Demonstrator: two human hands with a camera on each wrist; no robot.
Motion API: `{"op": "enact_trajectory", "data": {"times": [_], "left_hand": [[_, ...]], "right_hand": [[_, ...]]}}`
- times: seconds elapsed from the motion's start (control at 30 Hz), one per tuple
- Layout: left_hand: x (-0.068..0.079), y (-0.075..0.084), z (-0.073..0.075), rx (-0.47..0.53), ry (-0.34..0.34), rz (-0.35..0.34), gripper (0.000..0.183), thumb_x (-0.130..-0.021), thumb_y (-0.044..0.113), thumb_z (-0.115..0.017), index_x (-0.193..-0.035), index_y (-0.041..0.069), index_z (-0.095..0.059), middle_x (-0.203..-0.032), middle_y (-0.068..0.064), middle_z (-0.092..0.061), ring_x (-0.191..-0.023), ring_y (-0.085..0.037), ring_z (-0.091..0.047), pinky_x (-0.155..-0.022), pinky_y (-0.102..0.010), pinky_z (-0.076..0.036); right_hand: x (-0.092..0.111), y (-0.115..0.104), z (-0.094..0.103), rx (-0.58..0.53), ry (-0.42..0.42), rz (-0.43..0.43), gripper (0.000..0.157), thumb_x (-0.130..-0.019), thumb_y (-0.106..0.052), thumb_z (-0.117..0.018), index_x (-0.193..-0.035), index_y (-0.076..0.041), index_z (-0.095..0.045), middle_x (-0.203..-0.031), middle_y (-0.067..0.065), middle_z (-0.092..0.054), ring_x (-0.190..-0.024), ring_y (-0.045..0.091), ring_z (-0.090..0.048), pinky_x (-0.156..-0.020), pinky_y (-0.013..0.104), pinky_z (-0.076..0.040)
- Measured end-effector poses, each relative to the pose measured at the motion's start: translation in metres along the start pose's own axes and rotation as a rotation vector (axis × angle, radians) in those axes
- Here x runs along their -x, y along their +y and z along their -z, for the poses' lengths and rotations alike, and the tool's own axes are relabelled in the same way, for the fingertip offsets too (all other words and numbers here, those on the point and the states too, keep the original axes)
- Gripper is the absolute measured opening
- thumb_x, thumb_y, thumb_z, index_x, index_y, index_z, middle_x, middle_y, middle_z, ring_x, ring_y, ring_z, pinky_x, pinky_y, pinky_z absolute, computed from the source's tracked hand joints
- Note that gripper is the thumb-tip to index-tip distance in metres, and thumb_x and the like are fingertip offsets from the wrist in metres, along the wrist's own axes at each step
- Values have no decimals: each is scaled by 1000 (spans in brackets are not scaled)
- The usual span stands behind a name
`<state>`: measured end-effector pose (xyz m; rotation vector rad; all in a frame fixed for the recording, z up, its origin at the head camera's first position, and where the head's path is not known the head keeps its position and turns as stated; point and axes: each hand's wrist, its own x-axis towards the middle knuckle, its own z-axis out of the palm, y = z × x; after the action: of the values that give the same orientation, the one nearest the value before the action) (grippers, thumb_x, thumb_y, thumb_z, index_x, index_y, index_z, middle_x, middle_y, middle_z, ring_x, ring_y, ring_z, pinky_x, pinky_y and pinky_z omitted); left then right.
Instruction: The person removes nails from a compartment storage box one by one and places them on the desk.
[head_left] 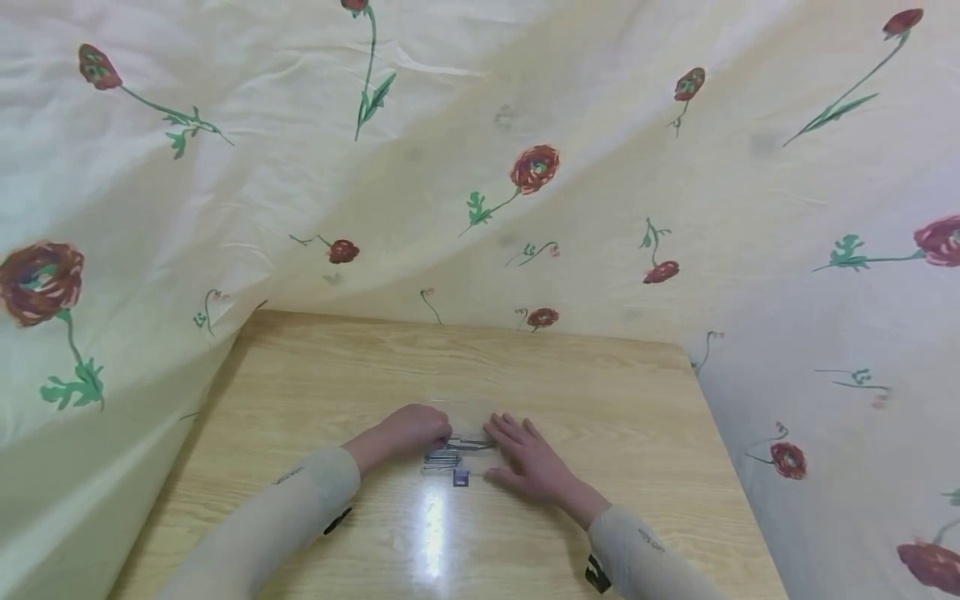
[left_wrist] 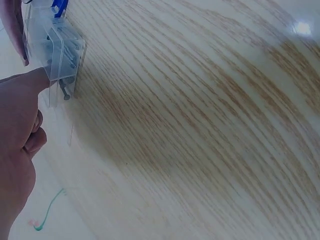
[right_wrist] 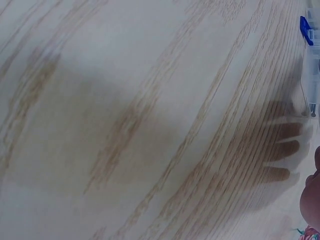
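Clear plastic box (head_left: 480, 461) sits on a wood-grain table (head_left: 600, 392), between a person's two hands, with a blue latch (head_left: 461, 478) on the side nearer the person. Thin metal screws or nails (head_left: 441, 461) lie in it, mostly lengthwise from side to side.

The left hand (head_left: 412, 429) is at the box's left end. Seen from the left wrist, a finger or thumb goes behind the see-through wall, among the metal pieces, while other fingers curl. I cannot tell whether it pinches one. The right hand (head_left: 534, 462) lies palm down at the opposite end, fingers straight and somewhat spread, gripping nothing. It seems placed there to keep so light a box from sliding while the left works inside.

A pale cloth (head_left: 420, 108) printed with red flowers hangs behind the table and along its sides. Light sleeves (head_left: 262, 521) cover both forearms. The left hand hides the box's far left corner, and a bright reflection (head_left: 433, 533) gleams on the tabletop just nearer the person than the latch.
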<state>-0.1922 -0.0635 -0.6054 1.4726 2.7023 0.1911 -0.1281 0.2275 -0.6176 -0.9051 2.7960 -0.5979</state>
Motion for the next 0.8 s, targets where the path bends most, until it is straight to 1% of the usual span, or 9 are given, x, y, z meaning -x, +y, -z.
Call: {"op": "enact_trajectory", "data": {"times": [0.13,0.33,0.47,0.6,0.7,0.8], "left_hand": [[1,1,0,-2,-9,9,10,-96,16,-78,-87,18,-76,-78,8,-66,-67,-7,-59,-65,-21,-55],[4,1,-4,23,13,8,12,-99,17,-75,-88,17,-73,-80,7,-64,-69,-9,-60,-67,-24,-56],[6,2,-3,77,14,40,13,-101,16,-73,-88,17,-71,-81,7,-63,-70,-9,-59,-67,-24,-55],[8,4,2,150,23,80,13,-100,13,-73,-88,17,-71,-82,6,-63,-72,-9,-59,-69,-25,-56],[11,2,6,202,38,114,9,-100,13,-72,-91,16,-72,-86,5,-67,-77,-10,-62,-73,-27,-58],[15,-2,12,233,62,142,5,-101,15,-71,-99,15,-75,-95,3,-71,-86,-12,-68,-81,-29,-61]], "right_hand": [[1,0,0,1,8,6,80,-102,-54,-67,-166,-14,-39,-173,12,-31,-160,34,-27,-130,61,-16],[2,1,-1,4,-1,6,81,-102,-55,-66,-166,-15,-38,-174,11,-31,-161,34,-26,-130,61,-15],[1,3,-2,4,-9,-1,80,-102,-55,-66,-166,-16,-38,-174,9,-30,-161,32,-25,-131,60,-14],[1,6,-3,16,-12,1,80,-102,-56,-65,-167,-17,-37,-174,9,-29,-161,31,-25,-131,59,-14],[1,7,-3,27,-5,8,81,-102,-56,-65,-166,-16,-37,-174,9,-30,-161,31,-26,-131,59,-15],[0,8,-2,32,2,12,81,-102,-57,-65,-166,-16,-38,-174,9,-30,-161,32,-26,-130,59,-15]]}}
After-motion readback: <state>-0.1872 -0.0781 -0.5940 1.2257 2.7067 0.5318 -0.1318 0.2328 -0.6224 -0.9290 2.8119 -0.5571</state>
